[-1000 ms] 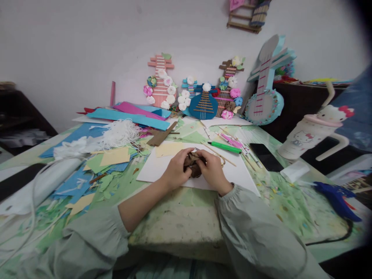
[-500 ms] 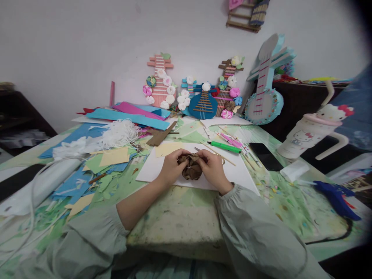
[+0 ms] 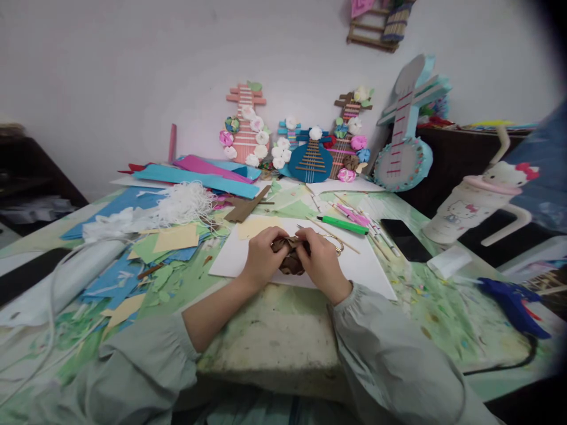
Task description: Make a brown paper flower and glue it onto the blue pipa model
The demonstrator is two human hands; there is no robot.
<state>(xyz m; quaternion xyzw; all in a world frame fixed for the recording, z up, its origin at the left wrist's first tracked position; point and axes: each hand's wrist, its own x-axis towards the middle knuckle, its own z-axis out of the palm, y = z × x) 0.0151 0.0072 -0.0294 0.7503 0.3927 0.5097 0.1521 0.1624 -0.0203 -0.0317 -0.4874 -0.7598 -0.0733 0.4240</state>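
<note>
Between my two hands is a brown paper flower (image 3: 292, 263), its crumpled petals partly covered by my fingers. My left hand (image 3: 264, 254) pinches its left side, and my right hand (image 3: 322, 260) pinches the right and upper part. Both hands are closed on the flower, just over a white sheet (image 3: 234, 260). A pair of scissors (image 3: 335, 242) with gold handles lies right behind my right hand, partly hidden by it. Near them are a thin wooden stick (image 3: 333, 234) and a green pen-shaped tool (image 3: 343, 225).
Paper scraps (image 3: 177, 238) and white string (image 3: 183, 203) cover the left side. On the right are a phone (image 3: 405, 239), a blue glue gun (image 3: 514, 304) and a tumbler (image 3: 465, 206). Decorated paper instruments (image 3: 310, 162) lean at the wall. A white cable (image 3: 51, 307) crosses the left.
My right fingers have shifted over the flower's top, and its petals now look more gathered and more covered. More of the scissors' handles shows. The left hand has barely moved.
</note>
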